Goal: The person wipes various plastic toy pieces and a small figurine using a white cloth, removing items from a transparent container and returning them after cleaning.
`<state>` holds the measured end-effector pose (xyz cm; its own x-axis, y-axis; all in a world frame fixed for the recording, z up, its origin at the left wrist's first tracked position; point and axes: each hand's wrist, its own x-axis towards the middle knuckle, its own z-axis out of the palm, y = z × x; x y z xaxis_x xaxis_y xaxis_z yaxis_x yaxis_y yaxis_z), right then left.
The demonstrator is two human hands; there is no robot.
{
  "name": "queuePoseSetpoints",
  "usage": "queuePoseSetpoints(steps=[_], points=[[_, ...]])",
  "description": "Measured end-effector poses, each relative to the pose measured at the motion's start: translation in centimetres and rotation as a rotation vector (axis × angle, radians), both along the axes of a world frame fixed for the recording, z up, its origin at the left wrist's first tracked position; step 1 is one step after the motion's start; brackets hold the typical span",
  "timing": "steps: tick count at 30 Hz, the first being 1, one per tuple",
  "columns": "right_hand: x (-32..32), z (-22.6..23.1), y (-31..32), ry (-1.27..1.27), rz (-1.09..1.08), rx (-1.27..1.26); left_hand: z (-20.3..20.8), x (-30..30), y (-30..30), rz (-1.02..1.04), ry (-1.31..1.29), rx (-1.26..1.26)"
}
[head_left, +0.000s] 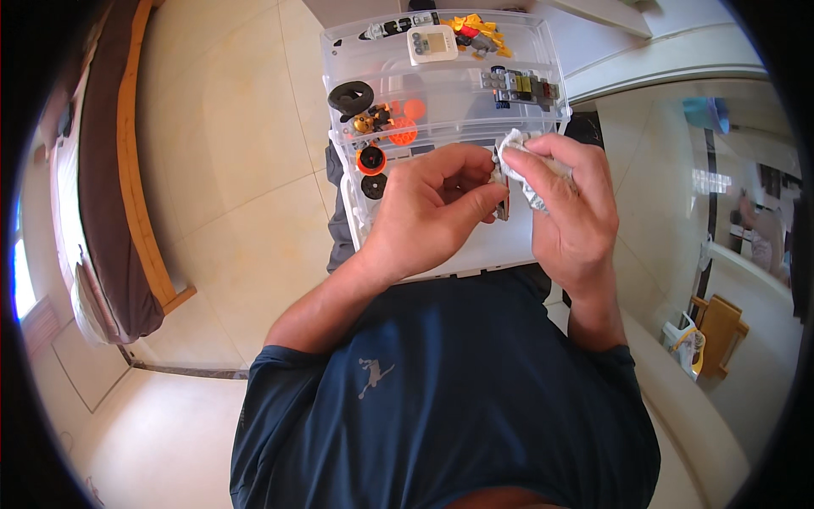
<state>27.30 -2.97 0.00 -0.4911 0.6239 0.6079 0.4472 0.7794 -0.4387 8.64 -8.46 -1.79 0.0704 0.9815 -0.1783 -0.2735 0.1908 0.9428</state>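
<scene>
We are pinching a small, stiff, light dark part (502,204) edgewise in our left hand (432,208); our right hand (568,212) is gripping a soft crumpled white tissue (515,144) against it.

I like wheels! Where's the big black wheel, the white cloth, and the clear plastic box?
Big black wheel (350,97), head view, its tyre.
Crumpled white cloth (514,142), head view, top fold.
Clear plastic box (339,41), head view, back-left rim.

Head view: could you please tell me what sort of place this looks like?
Probably a room in a home: pale tiled floor, a wood-framed bed or sofa on the left, and a clear plastic organiser box of small parts.
</scene>
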Motion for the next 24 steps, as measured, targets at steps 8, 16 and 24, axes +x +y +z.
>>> queuePoseSetpoints(steps=[8, 16, 24], points=[[-0.3, 0.1, 0.1, -0.021, 0.009, 0.014, 0.0, -0.1, 0.1, 0.027, 0.001, 0.003], [-0.7, 0.4, 0.5, -0.017, -0.009, 0.051, 0.5, -0.5, 0.0, -0.047, 0.071, -0.010], [-0.6, -0.4, 1.1, -0.027, -0.019, 0.087, 0.4, -0.2, -0.1, -0.049, 0.171, 0.018]])
